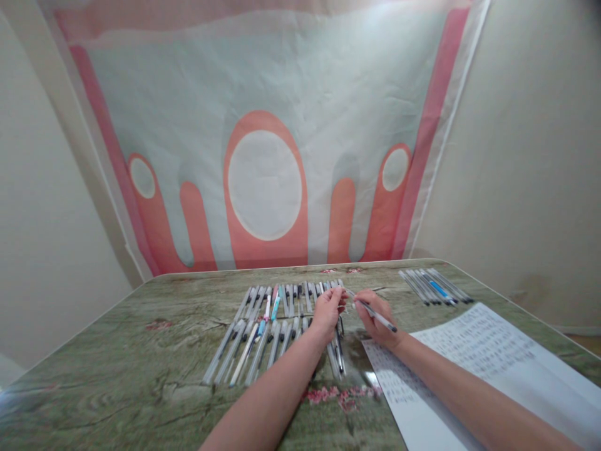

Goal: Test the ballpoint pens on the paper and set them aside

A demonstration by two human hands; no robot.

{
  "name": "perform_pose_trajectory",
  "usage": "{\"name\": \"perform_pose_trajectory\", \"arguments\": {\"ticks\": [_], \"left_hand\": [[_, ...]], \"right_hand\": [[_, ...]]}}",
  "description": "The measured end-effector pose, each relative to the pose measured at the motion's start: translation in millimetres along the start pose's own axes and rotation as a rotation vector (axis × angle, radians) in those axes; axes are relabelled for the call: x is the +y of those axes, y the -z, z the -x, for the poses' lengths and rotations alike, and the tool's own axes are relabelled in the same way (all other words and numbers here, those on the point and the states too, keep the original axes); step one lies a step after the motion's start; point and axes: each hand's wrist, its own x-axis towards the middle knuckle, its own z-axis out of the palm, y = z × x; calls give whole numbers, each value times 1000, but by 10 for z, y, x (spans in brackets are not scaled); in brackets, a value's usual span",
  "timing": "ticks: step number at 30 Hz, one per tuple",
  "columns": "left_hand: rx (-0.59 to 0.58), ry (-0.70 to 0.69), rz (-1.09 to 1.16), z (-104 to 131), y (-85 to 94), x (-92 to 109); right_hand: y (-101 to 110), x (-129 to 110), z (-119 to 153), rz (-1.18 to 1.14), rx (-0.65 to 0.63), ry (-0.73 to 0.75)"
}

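Note:
My right hand [375, 316] is closed round a clear-barrelled pen [381, 318]. The pen slants across the fingers, its dark end pointing down to the right and its other end towards my left hand [327, 309]. The left fingertips are pinched close to that end; whatever they may hold is too small to make out. Below and beside the left hand lie two rows of pens, a back row [284, 299] and a front row [257, 351]. Most are clear with dark parts, a few white, blue or pink. My left forearm hides part of the front row.
A separate group of pens [429, 287], one with a blue strip, lies at the back right. Sheets of handwritten paper [488, 351] spread under and beside my right forearm. The wood-patterned table [117, 351] reaches back to a wall hanging [265, 188].

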Motion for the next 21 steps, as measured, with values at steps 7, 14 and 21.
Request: {"name": "perform_pose_trajectory", "arguments": {"ticks": [7, 14, 21], "left_hand": [[112, 11, -4, -28, 7, -39], [180, -27, 78, -70, 25, -48], [127, -8, -1, -26, 17, -48]], "right_hand": [[2, 301, -8, 158, -65, -152], [-21, 414, 104, 204, -278, -131], [-44, 308, 0, 116, -107, -133]]}}
